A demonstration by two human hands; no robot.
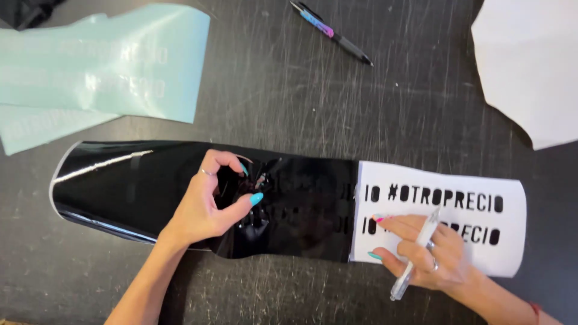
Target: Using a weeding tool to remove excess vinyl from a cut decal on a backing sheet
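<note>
The left hand (208,201) pinches peeled black vinyl (180,186) mid-strip, while the right hand's (421,250) grip closes on a clear weeding tool (415,256) over white backing (445,210), all on a scratched dark desk (301,102)

The dark, scratched worktop (277,96) carries a few loose things. A pen (331,32) with a blue-and-pink barrel lies slanted near its far edge. Well to the left of the pen, two pale turquoise sheets (102,66) overlap, the upper one showing faint lettering. Well to the right of the pen, a plain white sheet (530,66) runs out of view.
</note>
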